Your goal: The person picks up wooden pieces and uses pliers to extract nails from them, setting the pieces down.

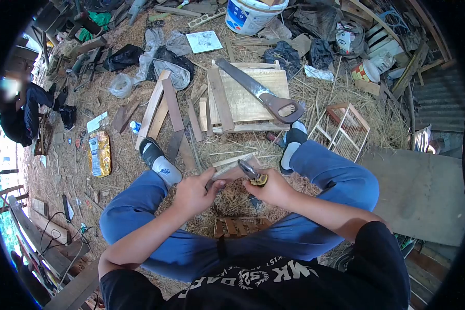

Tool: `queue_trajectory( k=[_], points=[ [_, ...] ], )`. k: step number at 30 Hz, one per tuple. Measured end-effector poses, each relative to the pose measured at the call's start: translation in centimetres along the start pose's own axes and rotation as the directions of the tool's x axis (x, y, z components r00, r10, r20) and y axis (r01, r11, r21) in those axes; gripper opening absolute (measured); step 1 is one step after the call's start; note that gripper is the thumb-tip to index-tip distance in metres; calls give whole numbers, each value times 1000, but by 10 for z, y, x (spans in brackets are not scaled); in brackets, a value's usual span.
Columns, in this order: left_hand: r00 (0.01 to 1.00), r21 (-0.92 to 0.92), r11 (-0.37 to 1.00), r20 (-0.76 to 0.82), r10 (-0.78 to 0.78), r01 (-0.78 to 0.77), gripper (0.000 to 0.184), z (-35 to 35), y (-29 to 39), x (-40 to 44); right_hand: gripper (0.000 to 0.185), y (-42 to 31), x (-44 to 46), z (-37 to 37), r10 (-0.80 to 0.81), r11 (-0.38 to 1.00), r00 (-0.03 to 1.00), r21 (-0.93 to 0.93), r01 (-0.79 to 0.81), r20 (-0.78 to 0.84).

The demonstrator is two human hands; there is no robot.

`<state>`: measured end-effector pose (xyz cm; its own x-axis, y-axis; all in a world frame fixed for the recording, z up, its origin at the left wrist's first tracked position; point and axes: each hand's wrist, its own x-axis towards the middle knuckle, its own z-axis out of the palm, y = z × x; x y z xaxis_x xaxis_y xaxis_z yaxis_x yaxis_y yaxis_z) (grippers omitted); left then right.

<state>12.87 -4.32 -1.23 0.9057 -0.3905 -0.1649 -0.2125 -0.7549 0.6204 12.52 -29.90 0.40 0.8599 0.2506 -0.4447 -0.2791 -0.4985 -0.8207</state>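
My left hand [193,192] is closed around one end of a short wooden piece [231,171], held above the ground between my knees. In my right hand [275,189] is a pair of pliers [248,169] with yellow and black handles; its metal head lies against or just over the wood. The exact contact of the jaws cannot be made out. Beyond my hands, a handsaw [243,79] with a brown handle rests across a low wooden board stand [256,95]. Several wooden strips [172,106] lie left of the stand.
A wooden frame with thin bars [341,135] is by my foot at the right. A white bucket [253,16] stands at the back. On the straw-covered ground lie a gold packet [99,154] and a small bottle [135,126]. Another person [28,111] sits at the far left.
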Motion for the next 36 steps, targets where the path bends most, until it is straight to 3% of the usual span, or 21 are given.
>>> queue_trajectory(
  k=[3, 5, 10, 12, 13, 14, 16, 17, 18, 20, 22, 23, 24, 25, 26, 27, 28, 30, 32, 34, 36],
  points=[
    [996, -21, 997, 61, -72, 74, 49, -2, 5, -1, 31, -4, 5, -2, 58, 997, 997, 48, -60, 51],
    [977, -96, 983, 160, -141, 158, 47, -7, 5, 3, 34, -13, 8, -13, 223, 972, 942, 17, -235, 251],
    [989, -201, 975, 130, -74, 99, 42, -24, 0, 23, 37, -32, 19, -37, 146, 988, 925, -13, -151, 350],
    [992, -223, 972, 116, -52, 77, 41, -38, -1, 33, 36, -43, 15, -44, 70, 925, 899, 309, -221, 433],
    [990, -210, 976, 135, -32, 60, 41, -47, -3, 37, 33, -32, 24, -44, -46, 874, 819, 420, -245, 573],
    [988, -197, 979, 153, -14, 45, 41, -56, -4, 40, 33, -24, 21, -46, -50, 878, 818, 415, -237, 573],
    [988, -220, 975, 151, 15, 19, 40, -72, -5, 47, 46, -42, 9, -51, -32, 794, 794, 497, -349, 607],
    [975, -160, 987, 221, 35, 0, 40, -81, -8, 51, 61, -43, 11, -56, -34, 816, 739, 446, -369, 673],
    [955, -102, 995, 293, 51, -22, 40, -88, -11, 52, 61, -42, 11, -57, -42, 822, 737, 443, -358, 674],
    [958, -122, 991, 272, 87, -55, 40, -92, -27, 51, 67, -41, 10, -57, -54, 762, 673, 466, -450, 738],
    [998, -107, 992, 29, -58, 61, 42, -94, -41, 50, 74, -42, 8, -59, -81, 775, 625, 444, -450, 776],
    [981, -162, 968, 18, -193, 193, 41, -95, -53, 53, 70, -40, 7, -59, -135, 790, 651, 478, -384, 747],
    [980, -167, 966, 5, -200, 198, 41, -91, -59, 58, 67, -40, 6, -59, -190, 800, 670, 508, -318, 718],
    [944, -554, 791, -24, -328, 260, 41, -88, -62, 62, 62, -49, 2, -58, -166, 785, 735, 539, -305, 657],
    [894, -846, 477, -3, -448, 237, 43, -86, -66, 63, 62, -49, 3, -57, -167, 792, 726, 529, -304, 668],
    [907, -944, 302, -7, -421, 133, 45, -85, -59, 62, 59, -47, 5, -57, -111, 750, 788, 571, -333, 606],
    [903, -946, 300, -17, -430, 126, 45, -86, -46, 63, 56, -47, 6, -56, -48, 704, 841, 615, -354, 539],
    [914, -995, -64, -48, -402, -81, 44, -90, -23, 65, 43, -50, 8, -51, -9, 687, 887, 647, -330, 462],
    [925, -993, -20, -102, -367, -117, 43, -90, -21, 67, 32, -48, 13, -48, 143, 668, 947, 678, -306, 287],
    [969, -986, -104, -106, -225, -132, 39, -95, -15, 72, 23, -51, 19, -46, 173, 672, 964, 692, -266, 202],
    [965, -975, -170, -96, -245, -140, 40, -95, -14, 76, 21, -52, 26, -47, 228, 660, 968, 715, -230, 102]
  ],
)
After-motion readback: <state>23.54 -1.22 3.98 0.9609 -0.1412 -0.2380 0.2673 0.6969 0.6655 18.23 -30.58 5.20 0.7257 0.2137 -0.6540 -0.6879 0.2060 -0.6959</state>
